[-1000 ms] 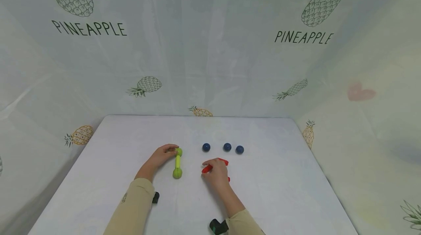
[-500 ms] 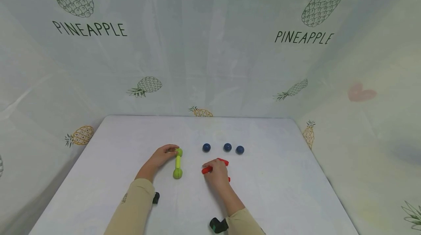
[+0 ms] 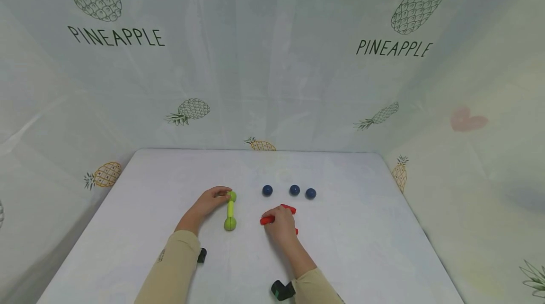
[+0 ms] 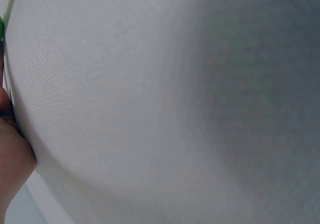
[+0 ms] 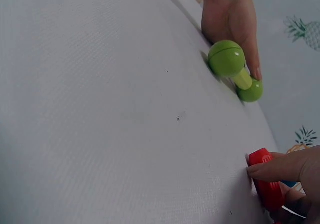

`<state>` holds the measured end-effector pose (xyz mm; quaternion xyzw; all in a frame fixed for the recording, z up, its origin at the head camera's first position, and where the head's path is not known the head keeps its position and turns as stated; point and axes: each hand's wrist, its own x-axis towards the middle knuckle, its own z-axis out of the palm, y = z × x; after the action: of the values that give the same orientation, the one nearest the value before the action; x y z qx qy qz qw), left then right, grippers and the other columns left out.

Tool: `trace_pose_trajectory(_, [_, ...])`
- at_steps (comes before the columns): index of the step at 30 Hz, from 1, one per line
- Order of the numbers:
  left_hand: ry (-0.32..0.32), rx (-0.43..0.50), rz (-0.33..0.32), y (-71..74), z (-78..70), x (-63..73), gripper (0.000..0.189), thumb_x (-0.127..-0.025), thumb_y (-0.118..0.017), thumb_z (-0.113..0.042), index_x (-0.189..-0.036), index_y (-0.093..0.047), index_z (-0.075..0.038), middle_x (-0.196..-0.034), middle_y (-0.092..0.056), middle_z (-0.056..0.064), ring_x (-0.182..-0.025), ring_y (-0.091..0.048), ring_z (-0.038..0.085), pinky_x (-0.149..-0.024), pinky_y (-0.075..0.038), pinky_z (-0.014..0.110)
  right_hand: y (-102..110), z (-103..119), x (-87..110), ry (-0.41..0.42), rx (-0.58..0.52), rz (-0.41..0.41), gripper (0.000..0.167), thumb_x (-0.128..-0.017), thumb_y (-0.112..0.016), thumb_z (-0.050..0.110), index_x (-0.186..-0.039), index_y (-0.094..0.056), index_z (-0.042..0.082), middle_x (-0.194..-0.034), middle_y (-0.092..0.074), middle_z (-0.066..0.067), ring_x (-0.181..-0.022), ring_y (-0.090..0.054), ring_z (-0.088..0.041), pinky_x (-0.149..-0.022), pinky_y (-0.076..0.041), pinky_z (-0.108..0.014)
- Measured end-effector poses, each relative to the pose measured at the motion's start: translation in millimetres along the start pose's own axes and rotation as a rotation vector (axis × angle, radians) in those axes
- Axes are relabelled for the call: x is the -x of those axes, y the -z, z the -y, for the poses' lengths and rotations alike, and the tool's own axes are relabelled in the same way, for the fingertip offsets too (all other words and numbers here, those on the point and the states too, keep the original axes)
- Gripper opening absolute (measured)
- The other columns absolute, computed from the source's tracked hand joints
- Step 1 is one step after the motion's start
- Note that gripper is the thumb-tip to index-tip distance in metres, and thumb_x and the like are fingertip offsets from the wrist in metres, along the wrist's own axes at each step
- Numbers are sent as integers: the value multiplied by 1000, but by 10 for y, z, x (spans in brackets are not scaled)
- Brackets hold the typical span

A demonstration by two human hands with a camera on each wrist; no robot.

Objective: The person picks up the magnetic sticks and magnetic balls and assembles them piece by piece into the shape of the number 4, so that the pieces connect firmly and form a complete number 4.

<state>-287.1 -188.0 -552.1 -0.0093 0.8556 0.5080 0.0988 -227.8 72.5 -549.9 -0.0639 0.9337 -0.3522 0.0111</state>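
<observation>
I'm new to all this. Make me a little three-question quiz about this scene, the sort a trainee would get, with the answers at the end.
1. How many blue balls show in the head view?
2. True or false: the left hand is at the far end of the green dumbbell.
3. What does the right hand hold?
(a) a blue ball
(b) the green dumbbell
(c) a red piece

Key: 1. Three. 2. True. 3. (c).
</observation>
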Motion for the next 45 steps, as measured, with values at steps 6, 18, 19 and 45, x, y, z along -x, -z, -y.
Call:
trace_pose_trajectory(6, [-2,1,4,2,1,-5,34,-95,-64,-26,-126,-65,-11,-121,-61,9,-128,-43,35,-106,-27,58,15,23,2,32,-8,-11,23,-76,-79,1,-94,-77,15,-97,-62,-2,-100,-52,-27,-83,-47,-42])
trace_pose_trajectory(18, [-10,3,3,5,11,-2,33,-95,-65,-26,-125,-65,-11,-121,-62,10,-125,-46,35,-104,-30,55,-18,109,-15,26,-69,43,21,-79,-78,3,-96,-77,15,-92,-61,3,-92,-53,-18,-75,-48,-33])
trace_pose_trajectory(19, [-14,2,2,7,11,-1,33,-95,-65,-26,-125,-65,-10,-121,-62,10,-124,-47,35,-104,-31,55,-23,119,-13,19,-78,45,21,-79,-78,3,-96,-77,16,-92,-61,4,-91,-52,-18,-75,-47,-33])
trace_pose_trajectory(45, [-16,0,-1,-4,32,-21,34,-95,-65,-28,-125,-65,-12,-121,-62,9,-126,-46,35,-105,-29,57,-162,310,-16,28,-106,139,19,-79,-79,8,-96,-78,18,-89,-58,8,-88,-50,-14,-75,-45,-30])
